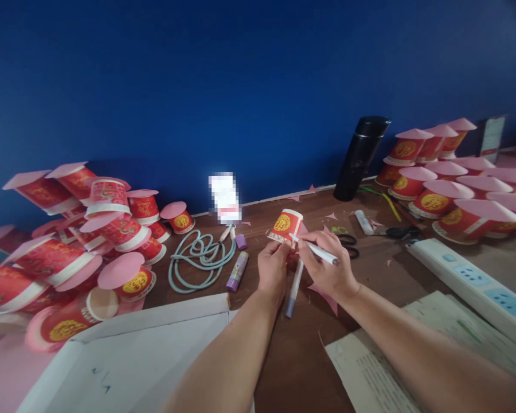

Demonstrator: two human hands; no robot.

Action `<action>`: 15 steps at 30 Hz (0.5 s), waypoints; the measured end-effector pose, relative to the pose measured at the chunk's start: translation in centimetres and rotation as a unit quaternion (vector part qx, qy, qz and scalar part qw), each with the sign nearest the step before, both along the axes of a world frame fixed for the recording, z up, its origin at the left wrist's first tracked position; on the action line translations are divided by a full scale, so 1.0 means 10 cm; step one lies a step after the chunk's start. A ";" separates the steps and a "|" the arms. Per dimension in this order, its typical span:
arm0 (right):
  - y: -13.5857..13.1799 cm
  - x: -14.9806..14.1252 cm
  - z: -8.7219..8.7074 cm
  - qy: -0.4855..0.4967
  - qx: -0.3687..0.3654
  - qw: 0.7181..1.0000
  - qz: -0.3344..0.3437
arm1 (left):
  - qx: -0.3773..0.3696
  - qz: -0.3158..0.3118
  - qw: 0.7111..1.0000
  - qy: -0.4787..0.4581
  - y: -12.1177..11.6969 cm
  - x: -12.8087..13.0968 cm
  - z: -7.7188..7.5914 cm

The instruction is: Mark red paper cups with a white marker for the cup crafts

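Observation:
Close to the middle of the desk, my left hand (272,267) is closed on a red paper cup (286,222) with a gold emblem, gripping it at its lower rim. The cup is tilted, its narrower white-edged end up. My right hand (327,261) is wrapped round a white marker pen (320,252), whose tip end meets the cup's side near the rim. Below the hands lies a second white pen or cap piece (294,289) with a greyish-purple end. A glue stick (238,271) with a purple base rests left of my left hand, its purple cap (241,241) just behind it.
Red cups with pink paper discs are piled at left (116,229) and stacked at right (438,198). A pale blue cable (189,269), black flask (361,158), scissors (348,244), power strip (468,272), white box lid (155,350) and printed papers (382,367) surround the hands.

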State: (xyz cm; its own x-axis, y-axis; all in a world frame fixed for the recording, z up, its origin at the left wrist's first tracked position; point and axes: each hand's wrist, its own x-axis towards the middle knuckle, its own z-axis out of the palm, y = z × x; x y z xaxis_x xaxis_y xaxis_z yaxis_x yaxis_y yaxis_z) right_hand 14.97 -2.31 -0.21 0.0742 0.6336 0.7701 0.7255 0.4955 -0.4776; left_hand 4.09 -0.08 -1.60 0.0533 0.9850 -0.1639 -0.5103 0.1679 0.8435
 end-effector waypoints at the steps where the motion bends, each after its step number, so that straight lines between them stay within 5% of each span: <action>1: 0.00 0.00 0.00 0.001 0.000 1.000 0.001 | -0.001 0.000 1.000 0.000 0.00 0.00 0.00; 15: -0.04 0.01 0.05 0.051 -0.021 0.998 -0.018 | -0.002 0.006 0.995 -0.101 -0.01 -0.02 0.06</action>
